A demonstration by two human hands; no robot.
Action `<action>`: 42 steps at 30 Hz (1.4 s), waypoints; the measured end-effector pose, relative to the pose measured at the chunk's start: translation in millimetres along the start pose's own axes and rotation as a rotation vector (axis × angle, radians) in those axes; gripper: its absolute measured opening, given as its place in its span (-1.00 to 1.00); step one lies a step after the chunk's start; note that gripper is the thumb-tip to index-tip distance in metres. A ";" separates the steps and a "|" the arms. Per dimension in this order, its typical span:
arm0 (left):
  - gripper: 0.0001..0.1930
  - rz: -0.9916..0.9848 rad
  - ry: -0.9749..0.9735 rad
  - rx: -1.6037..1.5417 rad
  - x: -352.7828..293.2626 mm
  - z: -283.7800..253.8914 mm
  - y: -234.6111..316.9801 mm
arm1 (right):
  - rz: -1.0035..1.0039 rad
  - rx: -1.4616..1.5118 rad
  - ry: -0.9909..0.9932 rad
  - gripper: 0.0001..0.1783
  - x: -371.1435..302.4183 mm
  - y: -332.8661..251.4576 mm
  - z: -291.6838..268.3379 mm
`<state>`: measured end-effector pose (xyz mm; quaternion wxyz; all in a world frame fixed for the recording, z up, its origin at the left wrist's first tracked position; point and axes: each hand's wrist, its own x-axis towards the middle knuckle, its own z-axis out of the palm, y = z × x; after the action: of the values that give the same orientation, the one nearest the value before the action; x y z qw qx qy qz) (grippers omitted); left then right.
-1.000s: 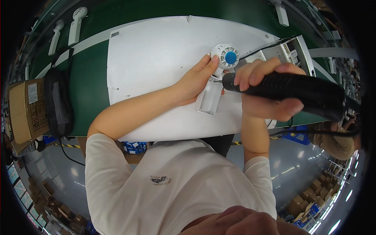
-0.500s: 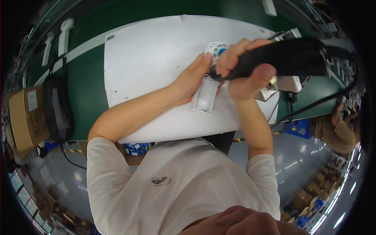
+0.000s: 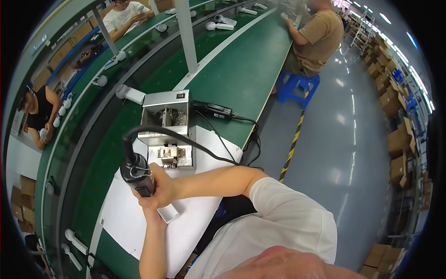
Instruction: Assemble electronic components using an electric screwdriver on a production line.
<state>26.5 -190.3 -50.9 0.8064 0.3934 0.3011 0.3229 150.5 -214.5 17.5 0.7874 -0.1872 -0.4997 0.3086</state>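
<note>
A white, trough-shaped casing [image 3: 168,213] sits low over a white sheet [image 3: 125,223], its lower end showing just beside the person's left wrist and the rest hidden under the hands. Above it, the right hand [image 3: 161,188] is wrapped around a black power screwdriver [image 3: 137,176], which stands steeply with its cable end uppermost; its tip is out of sight. The left hand [image 3: 151,213] is mostly covered by the right one, so whether its fingers pinch the casing or lie spread cannot be told. The screwdriver's cable [image 3: 186,139] arches to the right, passing in front of a silver metal box [image 3: 163,128] with an open tray of small metal pieces. Just right of the box lies a second black screwdriver [image 3: 213,110]; to its left lies a white handheld fan [image 3: 132,94]. The sheet covers part of a green worktop [image 3: 232,65]. Farther along, a person in a tan shirt [image 3: 320,32] sits on a blue stool [image 3: 297,88], and cardboard boxes [image 3: 390,97] line the far right.
</note>
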 end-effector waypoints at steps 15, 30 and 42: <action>-0.29 0.749 0.482 1.029 131.7 -155.7 158.2 | -0.011 -0.046 0.081 -0.71 3.3 -12.7 5.7; -0.58 1.012 0.222 1.952 250.1 -56.5 115.8 | 0.103 -0.157 -0.059 -0.66 1.5 -16.3 5.5; -0.58 0.797 0.696 1.990 349.0 -68.9 93.9 | 0.122 -0.156 -0.096 -0.66 -1.9 -17.0 7.7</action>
<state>161.8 149.7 -89.0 -0.1545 0.8180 0.4861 0.2660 148.0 -228.4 29.8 0.7254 -0.2630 -0.5471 0.3247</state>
